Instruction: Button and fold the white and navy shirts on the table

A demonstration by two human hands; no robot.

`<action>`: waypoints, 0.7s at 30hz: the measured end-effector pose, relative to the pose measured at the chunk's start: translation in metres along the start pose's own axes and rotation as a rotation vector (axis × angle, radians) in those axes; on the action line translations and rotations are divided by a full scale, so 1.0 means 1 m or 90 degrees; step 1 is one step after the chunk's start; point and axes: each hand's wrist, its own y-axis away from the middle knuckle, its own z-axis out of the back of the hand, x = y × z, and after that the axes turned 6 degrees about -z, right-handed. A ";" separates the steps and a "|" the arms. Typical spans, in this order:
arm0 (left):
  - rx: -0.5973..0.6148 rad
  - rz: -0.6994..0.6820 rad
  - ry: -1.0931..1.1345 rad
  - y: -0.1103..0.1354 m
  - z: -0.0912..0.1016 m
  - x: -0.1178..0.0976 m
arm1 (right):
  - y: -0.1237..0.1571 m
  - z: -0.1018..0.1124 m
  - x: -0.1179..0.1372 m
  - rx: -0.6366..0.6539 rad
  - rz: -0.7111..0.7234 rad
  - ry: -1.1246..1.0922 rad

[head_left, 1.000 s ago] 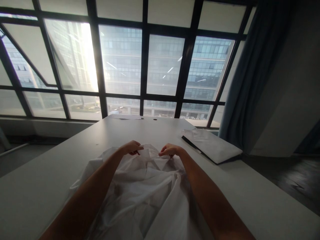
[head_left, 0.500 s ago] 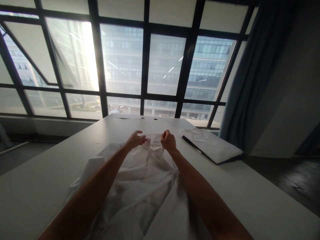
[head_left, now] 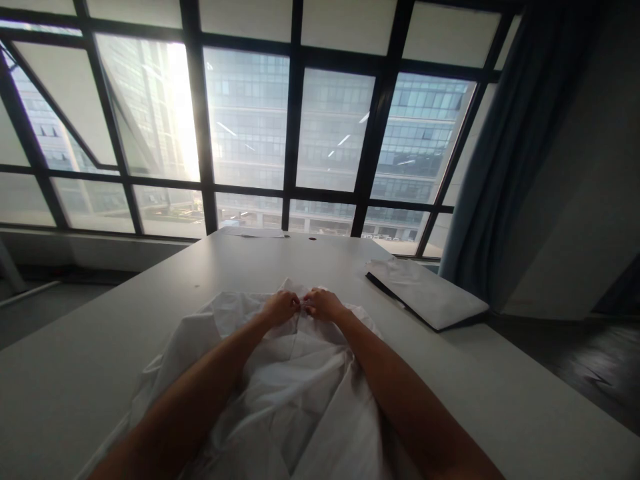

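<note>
A crumpled white garment [head_left: 295, 383] lies on the pale bench [head_left: 70, 373] right in front of the person, filling the middle of the view from 6 o'clock up toward the centre. Its long axis runs from 6 to 12 o'clock, with the narrower far end pointing away from the person toward the window [head_left: 330, 133] and the wider bulk spreading at the near edge under the forearms. The cloth is thin and heavily creased, and one loose fold reaches out toward 8 o'clock. Both bare forearms stretch over the garment and meet at its far end. The left hand [head_left: 281, 309] and the right hand [head_left: 323, 305] sit knuckle to knuckle, touching or nearly so. The fingers [head_left: 296, 305] of each are drawn in narrow, pinching a small raised bit of the fabric between the two hands. What exactly they pinch is too small to make out. A flat white packet [head_left: 430, 298] with a dark underside lies on the bench at 2 o'clock from the hands, well apart from the garment, its long axis slanting from 10 to 4 o'clock. A thin pale sheet [head_left: 253, 233] rests at the bench's far edge at 12 o'clock. A grey-blue curtain [head_left: 505, 153] hangs at 2 o'clock beside the window
</note>
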 end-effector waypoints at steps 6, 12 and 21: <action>-0.079 -0.041 -0.020 0.000 -0.008 -0.007 | -0.001 0.004 0.003 -0.010 -0.004 0.005; -0.063 -0.018 -0.021 -0.002 -0.004 -0.003 | -0.001 -0.002 0.001 -0.095 -0.112 -0.009; 0.186 -0.109 -0.067 0.004 0.003 0.025 | 0.011 0.007 0.026 -0.123 -0.147 -0.021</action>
